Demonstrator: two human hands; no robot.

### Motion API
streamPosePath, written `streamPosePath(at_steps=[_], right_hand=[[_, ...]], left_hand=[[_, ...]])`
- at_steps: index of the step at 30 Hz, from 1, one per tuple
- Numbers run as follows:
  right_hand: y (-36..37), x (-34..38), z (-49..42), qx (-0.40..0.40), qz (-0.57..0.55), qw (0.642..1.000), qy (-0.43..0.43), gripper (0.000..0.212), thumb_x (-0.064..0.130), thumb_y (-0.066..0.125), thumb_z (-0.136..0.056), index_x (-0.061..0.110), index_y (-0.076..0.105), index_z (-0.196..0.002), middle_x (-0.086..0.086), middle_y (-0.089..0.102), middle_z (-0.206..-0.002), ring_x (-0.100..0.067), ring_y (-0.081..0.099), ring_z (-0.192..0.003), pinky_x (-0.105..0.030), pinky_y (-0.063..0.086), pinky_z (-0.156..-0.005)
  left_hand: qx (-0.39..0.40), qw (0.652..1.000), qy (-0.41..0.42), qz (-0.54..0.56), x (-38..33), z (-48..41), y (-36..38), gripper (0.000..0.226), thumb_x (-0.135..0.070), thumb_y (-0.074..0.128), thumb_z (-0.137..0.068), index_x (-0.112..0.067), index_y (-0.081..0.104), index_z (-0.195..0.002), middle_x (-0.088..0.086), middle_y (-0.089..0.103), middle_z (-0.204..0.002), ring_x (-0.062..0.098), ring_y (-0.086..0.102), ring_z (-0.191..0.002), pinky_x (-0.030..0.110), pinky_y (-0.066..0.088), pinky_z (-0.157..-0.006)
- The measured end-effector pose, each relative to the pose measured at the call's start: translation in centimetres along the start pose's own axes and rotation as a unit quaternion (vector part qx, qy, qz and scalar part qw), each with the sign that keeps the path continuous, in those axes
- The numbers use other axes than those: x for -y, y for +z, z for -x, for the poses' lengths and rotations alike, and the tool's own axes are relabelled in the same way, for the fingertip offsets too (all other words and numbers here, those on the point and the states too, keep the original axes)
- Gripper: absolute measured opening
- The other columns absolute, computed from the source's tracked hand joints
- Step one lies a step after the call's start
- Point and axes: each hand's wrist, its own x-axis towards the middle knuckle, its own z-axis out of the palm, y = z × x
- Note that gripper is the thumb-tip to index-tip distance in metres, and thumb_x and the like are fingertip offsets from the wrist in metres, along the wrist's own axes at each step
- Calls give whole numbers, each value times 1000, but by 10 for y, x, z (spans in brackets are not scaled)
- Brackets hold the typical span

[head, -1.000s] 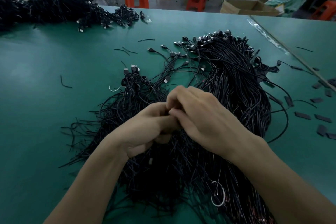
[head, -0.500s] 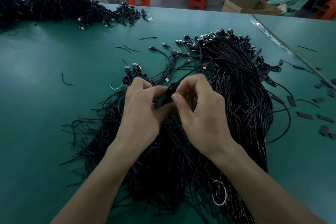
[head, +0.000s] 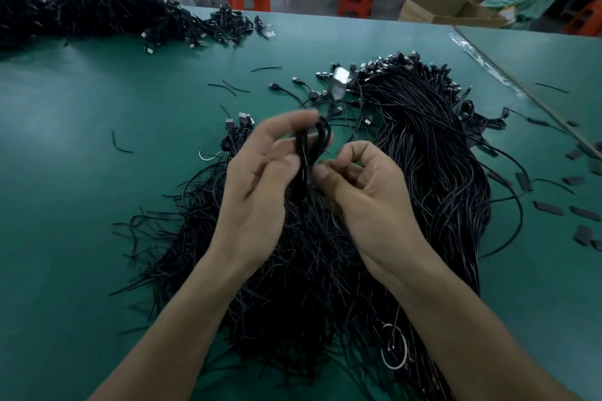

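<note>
Holding a looped black cable (head: 311, 146) up in front of me, my left hand (head: 260, 182) pinched the loop between thumb and half-straightened fingers, the palm otherwise wide. My right hand (head: 368, 185), fingers curled tight, nipped the same cable just below the loop with thumb and forefinger. The cable's metal plug (head: 339, 80) stood blurred beyond the fingertips. Beneath both hands lay a heap of black cables (head: 423, 156) on the green surface (head: 97, 189).

Left hand (head: 260, 182) held up with fingers half-curled, right hand (head: 368, 189) close beside it, fingertips pinched.
</note>
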Motion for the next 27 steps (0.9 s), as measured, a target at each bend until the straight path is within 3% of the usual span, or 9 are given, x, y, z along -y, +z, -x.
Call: streamPosePath(at_steps=[3, 5, 7, 10, 14, 18, 21, 23, 27], right_hand=[[-8, 5, -4, 9, -48, 998, 27, 22, -10, 60, -88, 9, 50, -85, -6, 60, -75, -10, 53, -65, -19, 46, -61], [-14, 6, -6, -10, -88, 995, 42, 26, -10, 61, -88, 12, 49, -82, -5, 61, -75, -19, 55, -71, -27, 48, -72], [-15, 8, -7, -26, -57, 998, 25, 28, -9, 60, -91, 15, 49, -81, 0, 63, -73, -11, 60, -70, -23, 52, -71], [-15, 7, -6, -37, 3, 999, -24, 29, -7, 60, -91, 16, 48, -79, 3, 62, -74, -3, 58, -65, -16, 48, -64], [-16, 6, -8, -41, 37, 996, -71, 29, -7, 62, -90, 16, 49, -79, 10, 63, -76, -4, 60, -76, -20, 53, -75], [-16, 4, -6, 7, 16, 997, -80, 28, -11, 61, -89, 13, 49, -80, 5, 63, -79, -6, 61, -78, -19, 53, -76], [-15, -1, -2, 40, 61, 994, -80, 29, -9, 63, -88, 16, 50, -81, 8, 62, -77, -4, 59, -73, -18, 51, -70], [-12, -5, 0, 53, 72, 994, -67, 29, -6, 63, -87, 18, 49, -80, 7, 59, -76, -5, 54, -69, -20, 48, -65], [-15, -10, -2, 33, 47, 998, -26, 32, -10, 61, -89, 17, 48, -78, 4, 61, -75, -9, 54, -68, -21, 48, -63]], left_hand=[[27, 998, 50, -6, -4, 3, 3, 41, -14, 41, -101, -16, 38, -141, 12, 75, -105, 23, 66, -114, 33, 47, -103], [44, 997, 46, -47, -5, 5, 6, 32, -17, 41, -101, -14, 47, -132, 2, 78, -94, 18, 67, -110, 27, 46, -100], [32, 993, 34, -108, -3, 5, 7, 19, -15, 52, -100, -16, 58, -117, -8, 76, -89, 10, 70, -99, 18, 48, -90], [1, 975, 42, -218, 3, 6, 4, 11, -23, 70, -90, -27, 64, -99, -18, 71, -89, 9, 69, -92, 21, 52, -81], [5, 943, 11, -333, 11, 6, 2, 11, -26, 71, -90, -36, 71, -95, -27, 66, -86, 8, 59, -84, 17, 45, -70], [9, 975, -89, -205, 10, 2, 3, 31, -34, 45, -95, -30, 75, -100, -19, 68, -76, 1, 56, -65, 11, 40, -59], [8, 984, -157, -82, 9, 0, 0, 43, -46, 36, -93, -32, 75, -103, -3, 74, -101, 14, 65, -97, 36, 49, -87], [-1, 988, -155, -24, 7, -1, -1, 43, -51, 41, -94, -27, 77, -98, 3, 75, -101, 17, 67, -100, 38, 51, -89], [-24, 997, -63, -44, 6, 1, 2, 18, -24, 67, -89, -18, 75, -104, 2, 77, -100, 17, 72, -97, 27, 55, -85]])
